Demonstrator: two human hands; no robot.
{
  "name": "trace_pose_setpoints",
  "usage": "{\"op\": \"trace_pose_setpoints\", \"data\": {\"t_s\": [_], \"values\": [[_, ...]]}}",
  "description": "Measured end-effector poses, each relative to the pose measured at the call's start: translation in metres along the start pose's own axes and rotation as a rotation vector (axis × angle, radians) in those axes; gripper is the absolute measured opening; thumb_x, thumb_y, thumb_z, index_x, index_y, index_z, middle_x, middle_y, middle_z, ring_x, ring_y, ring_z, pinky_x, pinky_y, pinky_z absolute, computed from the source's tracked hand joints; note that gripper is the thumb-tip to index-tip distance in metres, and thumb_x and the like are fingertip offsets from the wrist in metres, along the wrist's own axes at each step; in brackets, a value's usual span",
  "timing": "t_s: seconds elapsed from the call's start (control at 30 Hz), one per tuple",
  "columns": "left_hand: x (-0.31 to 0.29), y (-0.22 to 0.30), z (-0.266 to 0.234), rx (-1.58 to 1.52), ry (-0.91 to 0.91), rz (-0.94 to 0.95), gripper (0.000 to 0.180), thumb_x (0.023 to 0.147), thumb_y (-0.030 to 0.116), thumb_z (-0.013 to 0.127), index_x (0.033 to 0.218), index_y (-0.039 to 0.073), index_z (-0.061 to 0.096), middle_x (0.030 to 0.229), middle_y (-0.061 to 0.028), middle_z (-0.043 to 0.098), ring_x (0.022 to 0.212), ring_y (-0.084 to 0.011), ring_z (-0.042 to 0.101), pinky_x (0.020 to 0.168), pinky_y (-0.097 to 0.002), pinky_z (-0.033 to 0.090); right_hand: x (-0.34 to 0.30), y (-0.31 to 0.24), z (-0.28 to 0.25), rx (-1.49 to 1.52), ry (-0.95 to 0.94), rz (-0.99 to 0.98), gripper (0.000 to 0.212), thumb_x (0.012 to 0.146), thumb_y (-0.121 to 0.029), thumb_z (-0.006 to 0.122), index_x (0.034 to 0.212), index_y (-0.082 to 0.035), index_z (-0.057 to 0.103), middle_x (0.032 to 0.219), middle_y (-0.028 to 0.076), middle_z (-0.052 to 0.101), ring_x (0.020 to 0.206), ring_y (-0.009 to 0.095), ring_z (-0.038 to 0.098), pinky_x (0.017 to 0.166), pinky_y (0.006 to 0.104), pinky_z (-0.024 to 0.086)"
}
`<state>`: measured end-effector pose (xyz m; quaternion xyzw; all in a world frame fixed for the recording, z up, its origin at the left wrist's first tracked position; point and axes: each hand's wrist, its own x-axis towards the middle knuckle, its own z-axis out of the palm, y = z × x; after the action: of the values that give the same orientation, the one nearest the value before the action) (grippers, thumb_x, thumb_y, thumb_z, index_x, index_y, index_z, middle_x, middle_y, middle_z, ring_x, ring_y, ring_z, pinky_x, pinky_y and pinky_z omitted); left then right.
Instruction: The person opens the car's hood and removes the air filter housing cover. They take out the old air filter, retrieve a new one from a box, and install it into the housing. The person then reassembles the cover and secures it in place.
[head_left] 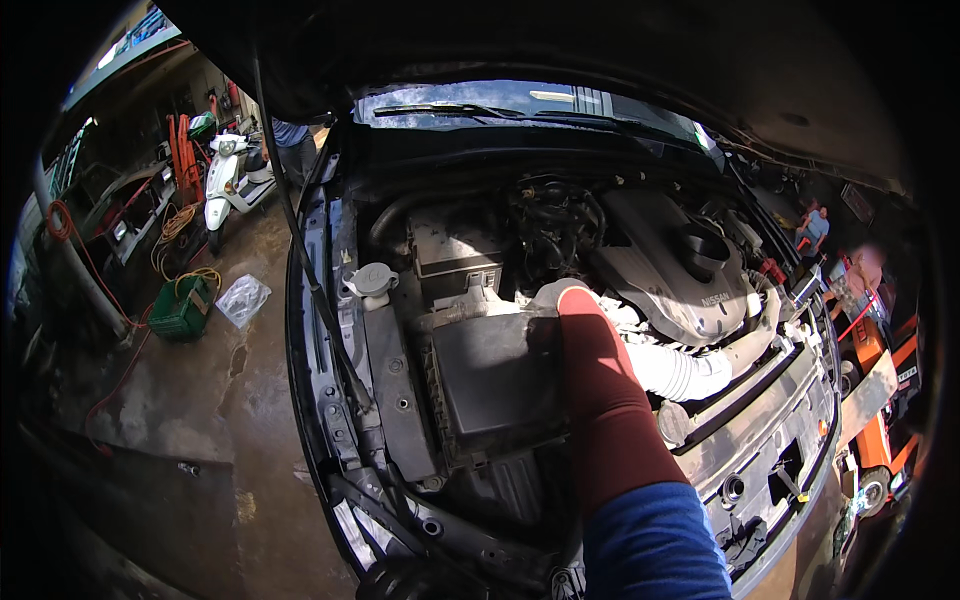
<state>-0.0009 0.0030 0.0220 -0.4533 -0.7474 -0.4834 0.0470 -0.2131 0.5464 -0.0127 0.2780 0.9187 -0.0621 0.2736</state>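
Note:
My right arm, in a maroon sleeve with blue cloth below it, reaches up over an open engine bay. Past the cuff a little of my right hand [550,292] shows, pale grey and perhaps gloved. It is at the far right corner of a black air filter box [495,370]. The sleeve hides its fingers, so what they touch cannot be seen. Right of the arm, a pale corrugated hose [680,372] runs below the dark engine cover [650,250]. Behind the filter box sits another black box [455,245], with a grey-capped reservoir [373,280] to its left. My left hand is out of view.
The raised bonnet [620,50] hangs overhead; a thin prop rod [290,205] stands at the left. Across the floor are a green crate [180,310], a clear plastic bag [243,300] and a white scooter [225,180]. An orange vehicle [872,400] and people [815,230] are at right.

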Motion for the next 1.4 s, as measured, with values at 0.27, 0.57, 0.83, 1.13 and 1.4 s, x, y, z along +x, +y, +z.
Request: {"op": "trace_pose_setpoints", "data": {"t_s": [0.27,0.57,0.83,1.13,1.4], "values": [[0.005,0.001,-0.002,-0.020,-0.022,-0.006,0.040,0.081,0.008,0.081,0.117,0.000,0.067,0.113,-0.0192,0.072,0.102,-0.0422,0.069,0.090,-0.0527,0.055,0.021,0.000,0.001,-0.058,-0.040,0.044,0.067,0.087,-0.060,0.066,0.141,-0.020,0.065,0.149,0.012,0.060,0.137,0.036,0.057,0.112,0.0485,0.046],[0.008,0.003,-0.003,-0.012,-0.045,-0.022,0.040,0.081,0.009,0.082,0.117,0.000,0.068,0.111,-0.0180,0.072,0.101,-0.0405,0.068,0.090,-0.0517,0.055,0.039,0.008,0.009,-0.083,-0.060,0.042,0.069,0.086,-0.059,0.067,0.143,-0.020,0.064,0.150,0.012,0.059,0.136,0.036,0.057,0.112,0.0482,0.047],[0.006,0.003,-0.002,-0.007,-0.012,-0.011,0.038,0.082,0.009,0.081,0.116,0.000,0.068,0.113,-0.0191,0.072,0.102,-0.0408,0.068,0.090,-0.0511,0.056,0.051,0.011,0.014,-0.067,0.068,0.014,0.062,0.081,-0.052,0.073,0.132,-0.017,0.071,0.137,0.012,0.068,0.126,0.035,0.065,0.104,0.0472,0.051],[0.002,-0.001,-0.001,0.001,-0.022,-0.025,0.041,0.083,0.013,0.082,0.119,-0.001,0.069,0.115,-0.0210,0.071,0.104,-0.0412,0.068,0.092,-0.0498,0.055,-0.011,0.001,-0.012,-0.070,0.460,-0.157,0.035,0.076,-0.022,0.071,0.106,-0.007,0.079,0.107,0.022,0.075,0.102,0.040,0.073,0.088,0.0475,0.056],[-0.002,-0.003,0.001,-0.073,0.017,-0.029,0.040,0.081,0.011,0.082,0.117,-0.001,0.070,0.112,-0.0188,0.071,0.104,-0.0341,0.069,0.090,-0.0423,0.055,-0.190,-0.026,-0.095,-0.242,0.743,-0.197,0.045,0.084,-0.013,0.061,0.128,-0.004,0.071,0.129,0.024,0.069,0.120,0.039,0.067,0.103,0.0473,0.053]]}}
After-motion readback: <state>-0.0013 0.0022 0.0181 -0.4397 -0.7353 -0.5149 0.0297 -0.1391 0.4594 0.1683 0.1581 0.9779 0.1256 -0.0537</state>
